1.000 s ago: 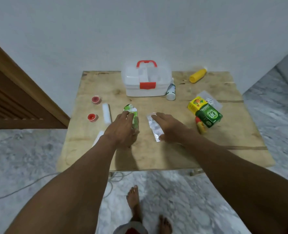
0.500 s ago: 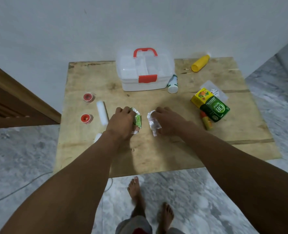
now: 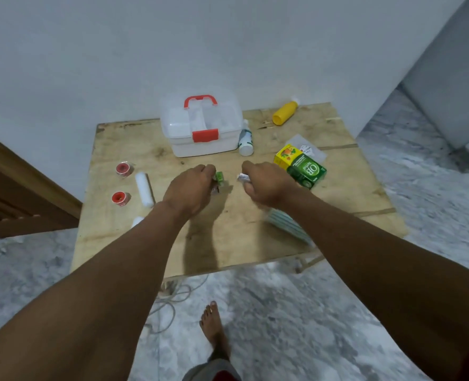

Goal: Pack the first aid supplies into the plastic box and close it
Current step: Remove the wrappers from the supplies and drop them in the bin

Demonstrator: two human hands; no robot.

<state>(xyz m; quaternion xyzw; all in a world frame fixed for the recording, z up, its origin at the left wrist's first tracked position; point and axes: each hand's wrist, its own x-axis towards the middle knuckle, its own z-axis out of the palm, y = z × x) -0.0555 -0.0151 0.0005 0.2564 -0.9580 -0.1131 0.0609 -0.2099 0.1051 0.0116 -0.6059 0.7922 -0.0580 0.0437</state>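
A second ago both hands lay flat over the packs. Now the left hand (image 3: 190, 189) is curled round the green blister pack (image 3: 219, 177) and the right hand (image 3: 267, 185) round the silver strip (image 3: 243, 177), seemingly lifted off the middle of the surface (image 3: 227, 243). The plastic box (image 3: 200, 133) sits at the far edge, latch down, so it likely needs opening first

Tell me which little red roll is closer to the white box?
The far red roll, the one farther back on the table; it lies nearer the plastic box. The near red roll sits toward the front edge.
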